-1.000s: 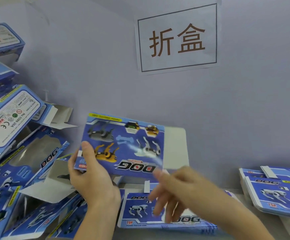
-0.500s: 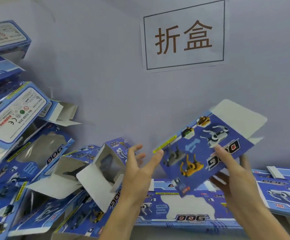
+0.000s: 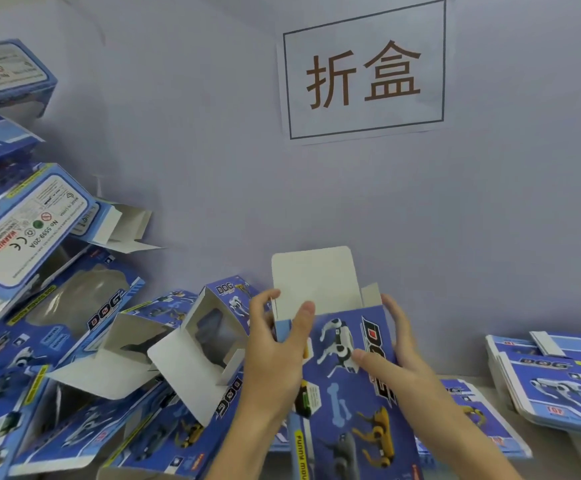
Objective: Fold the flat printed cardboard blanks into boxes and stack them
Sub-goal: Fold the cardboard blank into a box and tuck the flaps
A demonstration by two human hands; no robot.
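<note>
At the far left, a leaning heap of folded blue boxes point(image 3: 39, 306) climbs against the pale wall point(image 3: 195, 116), their window cut-outs and a white warning label point(image 3: 25, 233) turned toward the camera, several end flaps hanging open. Just right of the heap an open-ended box point(image 3: 209, 344) lies tilted, its white inside showing. Next comes the left hand point(image 3: 275, 355), fingers curled round the left edge of the half-formed box point(image 3: 348, 382) with the thumb pressed on its printed front near the top. That box is held upright in the middle of the view, above the table, blue face with robot dogs and the word DOG toward the camera, its white top flap point(image 3: 313, 282) standing straight up and a small side flap raised beside it. The right hand point(image 3: 396, 358) grips the box's right edge, fingers wrapped behind it and the thumb lying across the front over the white dog. Under the hands a flat blank point(image 3: 469, 410) lies on the table. On the wall above hangs a paper sign point(image 3: 365, 71) with two brown characters. At the far right sits a stack of flat blanks point(image 3: 559, 379).
</note>
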